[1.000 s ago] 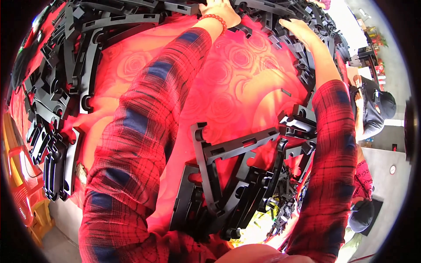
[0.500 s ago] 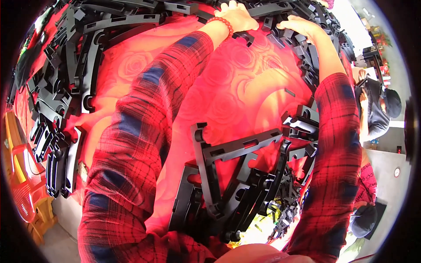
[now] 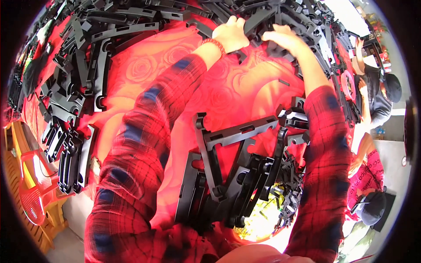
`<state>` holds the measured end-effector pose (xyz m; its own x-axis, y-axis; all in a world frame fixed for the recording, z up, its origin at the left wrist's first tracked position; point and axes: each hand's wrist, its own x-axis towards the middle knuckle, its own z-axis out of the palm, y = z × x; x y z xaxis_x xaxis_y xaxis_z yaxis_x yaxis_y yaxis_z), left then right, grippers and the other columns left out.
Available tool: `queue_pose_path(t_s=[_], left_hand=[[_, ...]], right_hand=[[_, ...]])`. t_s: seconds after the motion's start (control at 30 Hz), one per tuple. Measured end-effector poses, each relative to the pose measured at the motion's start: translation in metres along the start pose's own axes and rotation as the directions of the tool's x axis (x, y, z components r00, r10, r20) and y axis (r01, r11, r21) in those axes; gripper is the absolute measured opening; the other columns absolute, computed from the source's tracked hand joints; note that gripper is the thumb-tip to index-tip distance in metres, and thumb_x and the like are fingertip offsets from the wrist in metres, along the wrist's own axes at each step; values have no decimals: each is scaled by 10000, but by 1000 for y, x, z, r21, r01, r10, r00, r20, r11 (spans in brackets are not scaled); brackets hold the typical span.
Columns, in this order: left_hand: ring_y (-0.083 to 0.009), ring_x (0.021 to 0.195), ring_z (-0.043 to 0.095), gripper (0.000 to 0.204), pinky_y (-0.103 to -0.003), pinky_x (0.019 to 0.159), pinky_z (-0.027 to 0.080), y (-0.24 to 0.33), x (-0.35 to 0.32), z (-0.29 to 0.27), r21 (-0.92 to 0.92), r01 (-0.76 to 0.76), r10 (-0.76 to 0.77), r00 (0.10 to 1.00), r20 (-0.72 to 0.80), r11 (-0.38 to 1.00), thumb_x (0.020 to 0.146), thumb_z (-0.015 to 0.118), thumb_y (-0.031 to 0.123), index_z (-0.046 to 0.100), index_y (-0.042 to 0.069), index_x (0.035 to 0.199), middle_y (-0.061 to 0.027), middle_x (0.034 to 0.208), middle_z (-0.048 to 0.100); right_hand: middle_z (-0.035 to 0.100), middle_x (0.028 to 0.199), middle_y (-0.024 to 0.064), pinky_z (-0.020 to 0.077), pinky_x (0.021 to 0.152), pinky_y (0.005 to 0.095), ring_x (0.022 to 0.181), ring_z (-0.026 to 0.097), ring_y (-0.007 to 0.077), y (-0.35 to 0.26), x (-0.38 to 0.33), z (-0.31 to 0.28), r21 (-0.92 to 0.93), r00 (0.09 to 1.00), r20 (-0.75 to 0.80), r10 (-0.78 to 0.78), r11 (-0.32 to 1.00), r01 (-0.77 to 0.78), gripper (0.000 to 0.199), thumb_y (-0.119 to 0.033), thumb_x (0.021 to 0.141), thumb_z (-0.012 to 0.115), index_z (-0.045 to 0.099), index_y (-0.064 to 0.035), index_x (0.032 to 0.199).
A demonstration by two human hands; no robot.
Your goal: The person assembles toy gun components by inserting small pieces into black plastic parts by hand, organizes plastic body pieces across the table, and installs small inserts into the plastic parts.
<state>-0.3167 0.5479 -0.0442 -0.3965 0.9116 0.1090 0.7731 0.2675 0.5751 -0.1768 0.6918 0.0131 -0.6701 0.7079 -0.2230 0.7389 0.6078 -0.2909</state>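
Observation:
My left hand [image 3: 231,36], with a red bead bracelet at the wrist, reaches to the far side of the red cloth. Its fingers are curled at the near end of a flat black plastic part [image 3: 263,19]; the exact grip is partly hidden. Just right of it, my right hand [image 3: 287,40] is open, its fingers stretched leftward over the near edge of the pile of black plastic parts [image 3: 302,22]. Nothing shows in its fingers. A small dark piece [image 3: 240,57] lies under the left hand.
Long black parts [image 3: 101,65] heap along the left. Close to me, black bracket-like parts [image 3: 241,131] are stacked beside a container of yellow and black bits [image 3: 263,219]. Orange and red plastic chairs [image 3: 35,193] stand left; co-workers in dark caps [image 3: 372,208] sit right.
Both hands have shifted slightly left and nearer to me. A flat black part now shows between them. The whole view has moved a little, and co-workers' arms at right have moved.

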Motion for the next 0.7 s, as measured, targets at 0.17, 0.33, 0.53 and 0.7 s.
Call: queue_pose_path(t_s=[0.17, 0.33, 0.53, 0.7], left_hand=[[-378, 1065, 589, 553, -463, 862, 504, -7, -53, -9, -45, -116, 118, 992, 48, 992, 719, 635, 223, 474, 36, 1214, -170, 1167, 514], [-403, 985, 607, 526, -484, 806, 518, -9, -107, -18, -52, -264, 267, 962, 53, 963, 712, 647, 199, 471, 14, 1172, -192, 1099, 527], [-386, 951, 629, 569, -474, 815, 527, -11, -186, -31, 4, -307, 305, 948, 86, 952, 754, 685, 276, 464, 41, 1222, -171, 1132, 536], [-369, 1084, 567, 600, -460, 931, 442, -5, -226, -56, 118, -392, 356, 903, 242, 913, 815, 712, 383, 474, 34, 1241, -165, 1147, 548]], right_hand=[[417, 1400, 210, 237, 1058, 663, 1340, 346, 408, -29, -60, 27, -129, 992, -84, 98, 986, -108, 771, -481, 687, 628, 506, -133, 1363], [451, 1357, 212, 314, 1023, 654, 1278, 388, 424, -38, -113, 43, -192, 995, -102, -9, 981, -11, 647, -422, 704, 648, 580, -168, 1295], [457, 1393, 190, 353, 1025, 547, 1261, 408, 398, -51, -176, 49, -146, 994, 23, -103, 984, 105, 581, -369, 710, 664, 626, -163, 1251], [322, 1495, 247, 272, 1097, 541, 1355, 349, 409, -56, -211, 60, -175, 977, 129, -168, 966, 189, 650, -359, 746, 623, 545, -122, 1346]])
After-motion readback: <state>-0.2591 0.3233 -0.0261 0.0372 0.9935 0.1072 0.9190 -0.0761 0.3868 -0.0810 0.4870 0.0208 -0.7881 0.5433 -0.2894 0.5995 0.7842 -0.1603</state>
